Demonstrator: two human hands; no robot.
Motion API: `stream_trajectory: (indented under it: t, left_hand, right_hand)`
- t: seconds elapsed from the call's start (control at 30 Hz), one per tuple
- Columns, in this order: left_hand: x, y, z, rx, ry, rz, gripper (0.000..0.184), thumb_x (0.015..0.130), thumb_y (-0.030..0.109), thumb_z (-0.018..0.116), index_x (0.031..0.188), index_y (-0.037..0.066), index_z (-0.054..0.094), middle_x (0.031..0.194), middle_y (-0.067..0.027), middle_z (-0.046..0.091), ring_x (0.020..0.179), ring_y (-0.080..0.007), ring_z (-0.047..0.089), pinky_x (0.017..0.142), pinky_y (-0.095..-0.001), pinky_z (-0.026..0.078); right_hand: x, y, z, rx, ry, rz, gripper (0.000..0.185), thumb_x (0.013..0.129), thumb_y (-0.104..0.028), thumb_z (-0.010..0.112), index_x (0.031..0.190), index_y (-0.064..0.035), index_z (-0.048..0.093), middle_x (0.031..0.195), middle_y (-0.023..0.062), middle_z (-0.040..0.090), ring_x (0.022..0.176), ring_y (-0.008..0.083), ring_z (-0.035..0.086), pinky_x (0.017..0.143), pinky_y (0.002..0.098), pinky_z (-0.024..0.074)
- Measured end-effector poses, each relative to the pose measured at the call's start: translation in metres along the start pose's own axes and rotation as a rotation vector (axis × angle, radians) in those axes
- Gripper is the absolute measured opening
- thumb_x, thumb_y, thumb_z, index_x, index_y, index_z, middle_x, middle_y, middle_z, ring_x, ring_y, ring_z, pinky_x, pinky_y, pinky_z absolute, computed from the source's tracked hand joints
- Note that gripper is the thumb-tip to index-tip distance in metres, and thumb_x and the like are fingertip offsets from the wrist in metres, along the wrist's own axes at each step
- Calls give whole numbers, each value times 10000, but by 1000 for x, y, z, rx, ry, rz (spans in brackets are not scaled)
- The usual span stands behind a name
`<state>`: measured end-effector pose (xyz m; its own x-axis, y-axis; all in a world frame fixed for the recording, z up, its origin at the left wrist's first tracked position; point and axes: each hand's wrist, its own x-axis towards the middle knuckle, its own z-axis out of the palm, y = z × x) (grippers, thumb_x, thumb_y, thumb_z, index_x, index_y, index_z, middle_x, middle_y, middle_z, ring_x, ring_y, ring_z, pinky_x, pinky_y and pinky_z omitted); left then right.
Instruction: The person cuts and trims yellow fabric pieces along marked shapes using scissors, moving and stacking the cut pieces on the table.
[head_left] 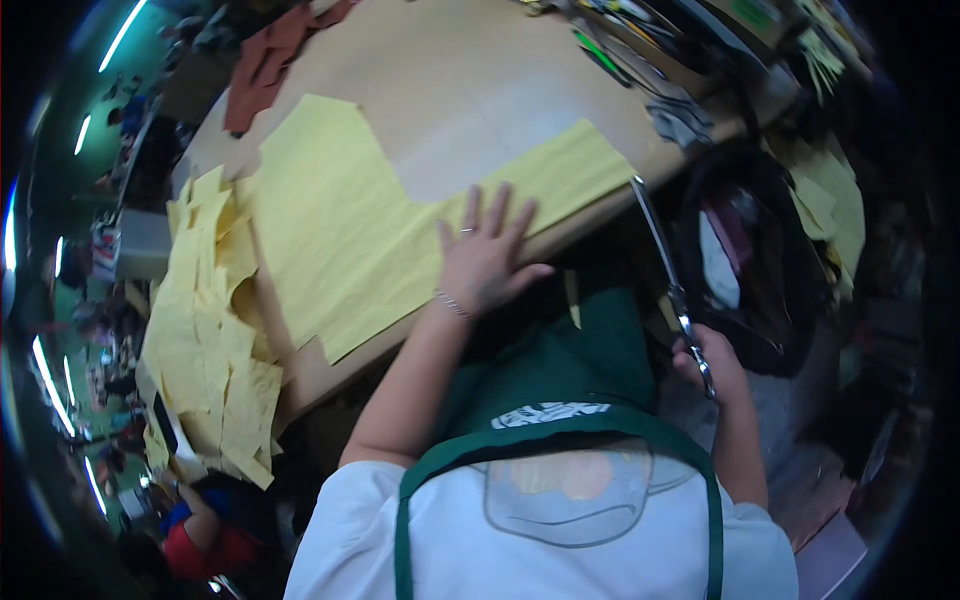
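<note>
My left hand [487, 258] lies flat with its fingers spread on a yellow sheet of suede-like material [350, 220] near the table's front edge. A ring and a bracelet are on it. Out to the right, past that edge, my right hand [716, 362] is wrapped round the handles of long metal scissors [660, 235]. Their blades look closed, and the tip is by the sheet's right corner. The sheet has a wide part on the left and a narrower strip reaching right.
Yellow pieces [205, 340] hang in a pile over the table's left side. Reddish-brown pieces [265, 65] lie at the back left. Tools [605, 55] and a grey cloth [680, 120] are at the back right. A dark bag [760, 260] stands right; a co-worker [205, 540] is lower left.
</note>
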<state>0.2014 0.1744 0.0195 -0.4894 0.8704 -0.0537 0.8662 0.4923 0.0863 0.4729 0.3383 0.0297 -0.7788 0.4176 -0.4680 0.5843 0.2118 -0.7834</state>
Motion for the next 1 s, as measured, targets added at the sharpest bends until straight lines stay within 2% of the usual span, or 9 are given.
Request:
stream_trajectory:
  t: [0.17,0.33,0.4,0.5,0.63,0.8,1.0]
  left_hand:
    - [-31,-31,1,-24,-22,-15,672,728,549,502,1297,240,320,1388,-64,206,1277,-319,157,932,-619,159]
    - [-68,-53,0,14,-52,-91,611,741,518,510,1267,238,377,1384,-54,217,1277,-308,164,931,-620,153]
    - [-70,-47,3,44,36,-103,602,736,482,545,1252,208,399,1385,-47,218,1287,-305,136,914,-642,146]
    - [-53,-26,-1,20,166,-43,630,738,454,564,1270,178,368,1387,-39,216,1298,-304,94,898,-664,139]
    - [-13,3,-7,-26,111,1,640,754,439,552,1292,182,322,1384,-42,221,1295,-294,111,916,-643,161]
    - [-4,2,9,-88,42,86,567,794,360,527,1292,188,317,1380,-15,231,1288,-257,161,944,-594,203]
    - [-24,-4,12,-97,77,117,472,819,241,508,1267,233,359,1353,33,293,1272,-209,224,953,-565,222]
  right_hand:
    - [-5,1,11,70,-127,37,485,689,-469,656,793,-7,552,685,85,561,667,163,543,642,290,437]
    - [-6,1,29,105,-219,144,503,666,-475,673,786,-3,551,673,82,559,634,156,521,618,291,433]
    - [-2,-3,33,72,-270,150,511,663,-483,672,778,0,551,664,80,556,623,154,517,606,290,432]
    - [2,-3,40,137,-274,152,524,663,-505,661,766,-3,549,660,74,546,620,157,514,595,289,429]
    - [7,-5,42,167,-254,120,572,651,-564,635,745,-8,540,617,57,520,566,140,507,535,273,421]
    - [14,-16,41,182,-253,134,613,631,-613,614,722,-12,533,570,42,498,503,112,494,473,253,402]
    - [26,-30,41,16,-243,136,622,632,-609,618,709,3,542,599,89,539,533,159,525,530,294,430]
